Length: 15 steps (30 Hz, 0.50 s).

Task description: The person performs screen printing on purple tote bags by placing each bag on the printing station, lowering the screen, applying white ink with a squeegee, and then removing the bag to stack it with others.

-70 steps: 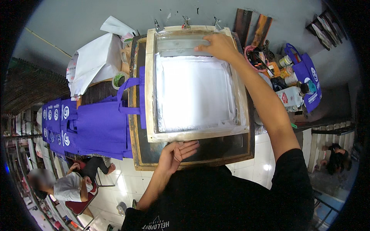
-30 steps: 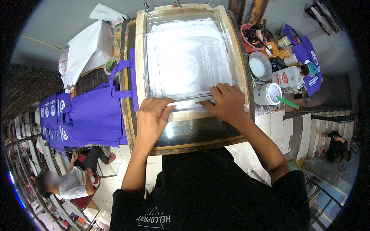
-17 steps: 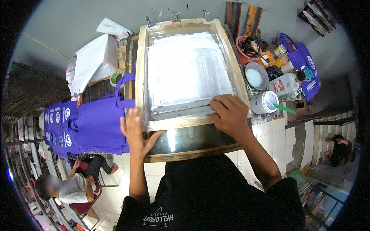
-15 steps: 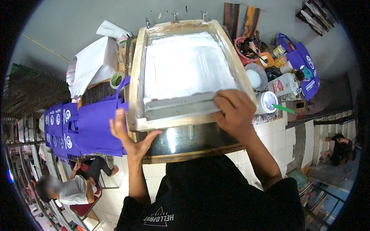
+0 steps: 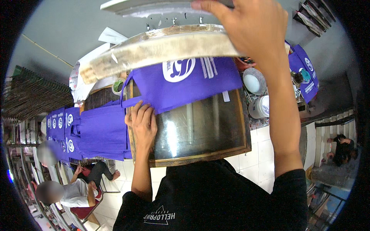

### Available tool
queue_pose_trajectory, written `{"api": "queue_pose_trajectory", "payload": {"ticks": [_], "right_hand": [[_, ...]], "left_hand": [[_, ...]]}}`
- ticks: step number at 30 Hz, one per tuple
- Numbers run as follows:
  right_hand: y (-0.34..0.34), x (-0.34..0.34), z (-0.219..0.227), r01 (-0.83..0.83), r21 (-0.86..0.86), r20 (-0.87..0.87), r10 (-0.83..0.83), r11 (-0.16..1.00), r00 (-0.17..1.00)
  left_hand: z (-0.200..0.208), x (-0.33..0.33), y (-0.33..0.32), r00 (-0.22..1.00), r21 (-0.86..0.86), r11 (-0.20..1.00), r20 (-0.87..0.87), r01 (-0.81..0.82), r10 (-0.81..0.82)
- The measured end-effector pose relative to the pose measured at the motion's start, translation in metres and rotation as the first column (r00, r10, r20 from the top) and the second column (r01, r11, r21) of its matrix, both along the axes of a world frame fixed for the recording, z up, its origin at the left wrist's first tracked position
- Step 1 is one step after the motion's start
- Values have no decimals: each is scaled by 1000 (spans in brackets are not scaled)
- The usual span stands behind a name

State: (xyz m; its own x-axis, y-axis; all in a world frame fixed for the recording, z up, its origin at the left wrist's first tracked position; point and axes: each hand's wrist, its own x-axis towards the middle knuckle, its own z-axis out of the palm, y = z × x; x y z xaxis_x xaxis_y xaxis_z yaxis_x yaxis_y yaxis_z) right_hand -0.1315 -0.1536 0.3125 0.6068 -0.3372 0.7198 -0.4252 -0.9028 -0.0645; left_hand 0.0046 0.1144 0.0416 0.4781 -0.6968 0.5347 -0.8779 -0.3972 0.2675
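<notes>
A wooden screen printing frame (image 5: 165, 52) is tilted up at its near side, hinged at the back by small metal clamps. Under it lies a purple fabric bag (image 5: 185, 96) with a fresh white print, on a dark glass-topped board (image 5: 208, 131). My left hand (image 5: 142, 125) is closed on the bag's near left corner by its strap. High above the frame, my right hand (image 5: 256, 29) grips a long grey squeegee (image 5: 154, 7), its lower edge smeared white. The right fingers are partly hidden, so I cannot tell whether they also hold the frame.
Printed purple bags (image 5: 100, 131) are spread on the left. White tubs (image 5: 259, 107) and a bowl of white ink (image 5: 252, 82) stand at the right, near a dark bottle (image 5: 298, 77). A seated person (image 5: 75, 192) is at lower left; another person (image 5: 343, 148) is far right.
The frame's near side has swung up, uncovering the printed bag. My right hand has risen with the squeegee. My left hand has moved from open beside the frame onto the bag's corner.
</notes>
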Motion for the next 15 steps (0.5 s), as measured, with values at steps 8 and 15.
{"api": "queue_pose_trajectory", "payload": {"ticks": [8,15], "right_hand": [[-18,35,41,12,8,47,-12,1000,999],[-59,52,54,2,-170,138,22,986,990]], "left_hand": [[-29,86,22,882,79,926,-284,-369,376],[-37,168,50,465,270,949,-827,-164,315]]}}
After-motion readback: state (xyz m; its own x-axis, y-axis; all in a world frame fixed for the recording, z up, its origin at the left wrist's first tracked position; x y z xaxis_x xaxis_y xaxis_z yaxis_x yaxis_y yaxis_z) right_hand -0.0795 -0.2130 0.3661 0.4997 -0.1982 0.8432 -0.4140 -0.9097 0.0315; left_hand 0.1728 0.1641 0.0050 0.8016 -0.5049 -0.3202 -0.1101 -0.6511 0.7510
